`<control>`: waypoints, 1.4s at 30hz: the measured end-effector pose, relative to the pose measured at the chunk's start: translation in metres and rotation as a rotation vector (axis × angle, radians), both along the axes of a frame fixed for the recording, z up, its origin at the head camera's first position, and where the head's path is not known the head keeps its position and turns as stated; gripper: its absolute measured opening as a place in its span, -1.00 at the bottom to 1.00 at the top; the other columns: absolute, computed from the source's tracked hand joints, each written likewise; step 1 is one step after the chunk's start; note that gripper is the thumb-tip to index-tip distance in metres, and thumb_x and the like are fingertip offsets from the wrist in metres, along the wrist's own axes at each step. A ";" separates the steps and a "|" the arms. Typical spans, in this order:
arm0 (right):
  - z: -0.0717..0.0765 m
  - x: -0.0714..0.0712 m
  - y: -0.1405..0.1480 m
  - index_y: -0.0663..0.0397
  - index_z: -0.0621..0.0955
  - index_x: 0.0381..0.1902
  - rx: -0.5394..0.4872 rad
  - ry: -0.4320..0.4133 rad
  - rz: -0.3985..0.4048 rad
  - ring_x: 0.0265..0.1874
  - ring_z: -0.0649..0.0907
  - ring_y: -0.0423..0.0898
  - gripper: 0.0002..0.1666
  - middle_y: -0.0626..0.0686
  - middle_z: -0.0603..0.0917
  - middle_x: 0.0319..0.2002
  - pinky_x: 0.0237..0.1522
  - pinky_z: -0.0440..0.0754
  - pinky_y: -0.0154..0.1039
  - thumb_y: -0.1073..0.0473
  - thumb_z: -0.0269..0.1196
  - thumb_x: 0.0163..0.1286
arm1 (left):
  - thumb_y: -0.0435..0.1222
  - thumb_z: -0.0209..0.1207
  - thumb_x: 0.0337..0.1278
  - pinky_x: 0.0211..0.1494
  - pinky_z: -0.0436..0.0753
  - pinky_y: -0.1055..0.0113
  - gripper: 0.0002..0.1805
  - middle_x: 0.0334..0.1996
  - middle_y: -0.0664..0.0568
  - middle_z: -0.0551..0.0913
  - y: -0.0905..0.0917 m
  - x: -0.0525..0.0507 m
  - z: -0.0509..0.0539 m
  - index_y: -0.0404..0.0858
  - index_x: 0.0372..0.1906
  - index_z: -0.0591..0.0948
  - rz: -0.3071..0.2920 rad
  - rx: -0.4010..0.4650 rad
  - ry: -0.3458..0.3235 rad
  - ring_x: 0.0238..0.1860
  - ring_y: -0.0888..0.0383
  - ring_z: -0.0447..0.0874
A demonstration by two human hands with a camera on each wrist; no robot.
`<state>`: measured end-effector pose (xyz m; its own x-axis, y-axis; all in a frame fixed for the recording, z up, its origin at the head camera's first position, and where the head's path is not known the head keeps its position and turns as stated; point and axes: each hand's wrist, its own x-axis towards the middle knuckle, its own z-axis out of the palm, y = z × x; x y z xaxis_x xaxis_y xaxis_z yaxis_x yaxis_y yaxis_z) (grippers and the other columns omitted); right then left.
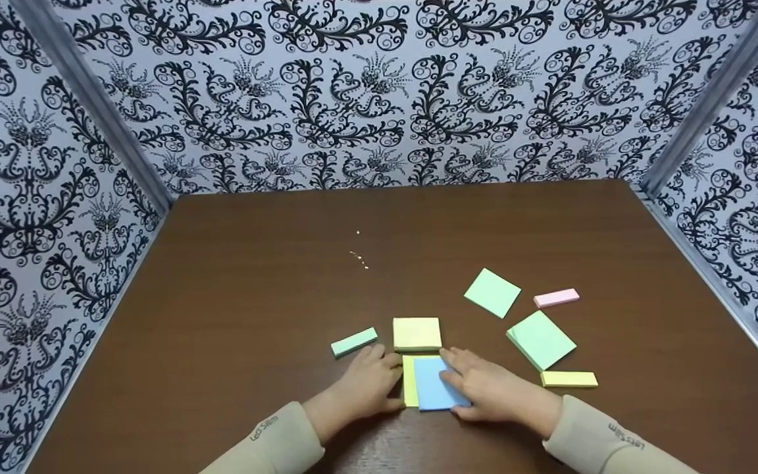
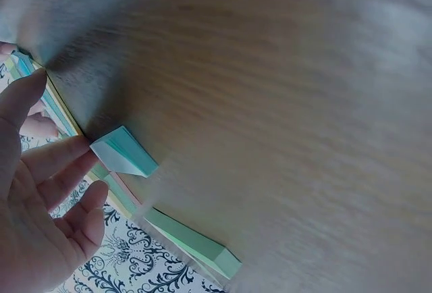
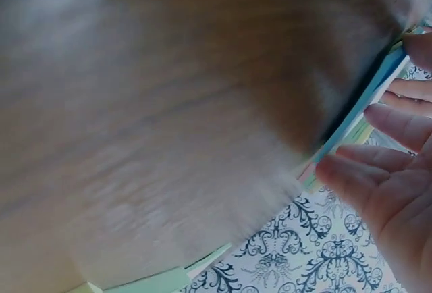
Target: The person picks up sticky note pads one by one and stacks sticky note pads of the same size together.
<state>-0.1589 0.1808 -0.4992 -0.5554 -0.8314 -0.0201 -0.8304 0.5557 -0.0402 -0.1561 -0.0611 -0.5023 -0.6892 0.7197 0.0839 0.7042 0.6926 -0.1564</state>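
A blue sticky note pad (image 1: 437,390) lies over a yellow sticky note pad (image 1: 410,382), shifted right so a yellow strip shows at left. My left hand (image 1: 371,383) touches the yellow pad's left side, thumb near the lower corner and fingers near the upper one. On the other side, my right hand (image 1: 494,388) holds the blue pad, its thumb at the lower edge and fingers over the top and far edge. In the right wrist view the blue pad's side (image 3: 364,100) runs along the fingers. A pale yellow pad (image 1: 416,334) sits just beyond both hands.
By the left fingers lies a narrow green pad (image 1: 354,342). To the right are two green square pads, one farther (image 1: 493,293) and one nearer (image 1: 541,340), plus narrow pink (image 1: 556,298) and yellow (image 1: 569,379) pads. Patterned walls border the brown table (image 1: 254,276).
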 end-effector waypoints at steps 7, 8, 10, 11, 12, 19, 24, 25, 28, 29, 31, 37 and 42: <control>0.008 0.005 0.006 0.25 0.51 0.08 0.001 -0.064 -0.060 0.13 0.45 0.21 -0.41 0.37 0.40 0.16 0.09 0.43 0.02 -0.05 0.21 0.22 | 0.12 0.19 -0.04 -0.23 0.31 0.36 -0.61 -0.11 0.19 0.57 -0.002 0.000 0.002 -0.07 -0.25 0.67 -0.023 -0.023 0.014 -0.31 0.18 0.32; 0.009 0.005 0.006 0.25 0.51 0.08 0.005 -0.062 -0.061 0.13 0.46 0.20 -0.42 0.37 0.41 0.16 0.08 0.44 0.00 -0.05 0.21 0.23 | 0.11 0.19 -0.04 -0.23 0.31 0.36 -0.63 -0.11 0.20 0.57 -0.002 0.000 0.002 -0.05 -0.25 0.67 -0.025 -0.022 0.020 -0.32 0.18 0.32; 0.009 0.006 0.006 0.26 0.51 0.08 0.006 -0.049 -0.058 0.12 0.48 0.18 -0.42 0.36 0.42 0.15 0.06 0.47 -0.03 -0.04 0.21 0.24 | 0.10 0.19 -0.05 -0.23 0.31 0.36 -0.65 -0.13 0.22 0.58 -0.002 -0.001 0.002 -0.03 -0.27 0.67 -0.028 -0.027 0.035 -0.33 0.18 0.32; 0.009 0.006 0.006 0.27 0.52 0.07 0.001 -0.038 -0.055 0.11 0.49 0.17 -0.43 0.36 0.43 0.14 0.04 0.49 -0.04 -0.04 0.21 0.23 | 0.10 0.19 -0.06 -0.23 0.31 0.36 -0.66 -0.14 0.23 0.58 -0.001 -0.002 0.002 -0.02 -0.29 0.67 -0.029 -0.027 0.041 -0.33 0.18 0.33; 0.009 0.006 0.006 0.27 0.52 0.05 -0.004 -0.027 -0.052 0.10 0.49 0.17 -0.44 0.36 0.45 0.13 0.03 0.49 -0.05 -0.03 0.22 0.23 | 0.10 0.19 -0.07 -0.23 0.31 0.36 -0.67 -0.15 0.23 0.59 -0.001 -0.002 0.002 -0.02 -0.30 0.68 -0.029 -0.023 0.043 -0.34 0.18 0.32; 0.007 0.005 0.001 0.23 0.56 0.02 -0.023 0.007 -0.064 0.08 0.51 0.14 -0.46 0.33 0.49 0.09 0.03 0.49 -0.04 -0.05 0.23 0.21 | 0.09 0.22 -0.15 -0.25 0.31 0.35 -0.69 -0.22 0.23 0.60 0.000 -0.003 -0.001 -0.04 -0.40 0.68 -0.033 0.022 0.059 -0.38 0.17 0.32; 0.003 0.003 -0.001 0.20 0.57 -0.01 -0.046 0.059 -0.033 0.05 0.53 0.17 -0.47 0.34 0.52 0.04 0.04 0.47 0.02 -0.07 0.24 0.19 | 0.10 0.22 -0.17 -0.27 0.30 0.35 -0.69 -0.25 0.22 0.60 -0.001 -0.003 -0.002 -0.04 -0.43 0.67 -0.042 0.036 0.074 -0.40 0.17 0.31; 0.001 0.003 -0.002 0.19 0.58 -0.02 -0.051 0.064 -0.028 0.04 0.53 0.18 -0.47 0.34 0.52 0.04 0.05 0.46 0.03 -0.07 0.24 0.19 | 0.10 0.23 -0.17 -0.27 0.30 0.35 -0.69 -0.25 0.22 0.60 -0.001 -0.002 -0.002 -0.04 -0.43 0.67 -0.043 0.038 0.075 -0.40 0.17 0.31; -0.001 0.002 -0.003 0.18 0.57 -0.01 -0.053 0.052 -0.032 0.04 0.52 0.18 -0.48 0.34 0.51 0.03 0.07 0.45 0.03 -0.08 0.23 0.20 | 0.09 0.23 -0.18 -0.27 0.30 0.35 -0.67 -0.24 0.21 0.61 0.000 -0.003 -0.003 -0.04 -0.39 0.68 -0.044 0.045 0.072 -0.40 0.17 0.33; -0.001 0.002 -0.003 0.17 0.57 -0.01 -0.052 0.044 -0.035 0.05 0.52 0.18 -0.48 0.34 0.51 0.04 0.07 0.44 0.02 -0.08 0.23 0.20 | 0.10 0.23 -0.18 -0.27 0.30 0.35 -0.67 -0.24 0.21 0.61 0.000 -0.003 -0.003 -0.04 -0.38 0.68 -0.043 0.045 0.072 -0.39 0.17 0.33; -0.001 0.001 -0.004 0.17 0.57 -0.02 -0.058 0.044 -0.035 0.04 0.52 0.17 -0.48 0.34 0.51 0.02 0.07 0.45 0.00 -0.08 0.24 0.19 | 0.10 0.23 -0.18 -0.28 0.30 0.36 -0.66 -0.23 0.21 0.61 0.000 -0.003 -0.004 -0.03 -0.36 0.69 -0.041 0.040 0.073 -0.39 0.17 0.33; 0.000 0.002 -0.006 0.16 0.58 -0.03 -0.084 0.042 -0.026 0.02 0.53 0.16 -0.49 0.34 0.51 0.00 0.03 0.48 -0.03 -0.07 0.27 0.16 | 0.11 0.21 -0.16 -0.33 0.27 0.37 -0.66 -0.26 0.21 0.60 -0.001 -0.003 -0.005 -0.03 -0.39 0.68 -0.046 0.029 0.096 -0.42 0.19 0.32; 0.002 0.001 -0.008 0.15 0.56 -0.01 -0.067 0.006 -0.050 0.04 0.51 0.17 -0.47 0.34 0.49 0.03 0.05 0.46 -0.02 -0.07 0.26 0.16 | 0.09 0.23 -0.17 -0.31 0.30 0.35 -0.67 -0.25 0.21 0.60 -0.001 -0.003 -0.004 -0.03 -0.36 0.69 -0.043 0.040 0.078 -0.39 0.17 0.34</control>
<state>-0.1581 0.1730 -0.4977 -0.5959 -0.8022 0.0377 -0.8022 0.5925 -0.0740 -0.1588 -0.0618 -0.5065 -0.6477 0.7438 0.1651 0.7205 0.6684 -0.1849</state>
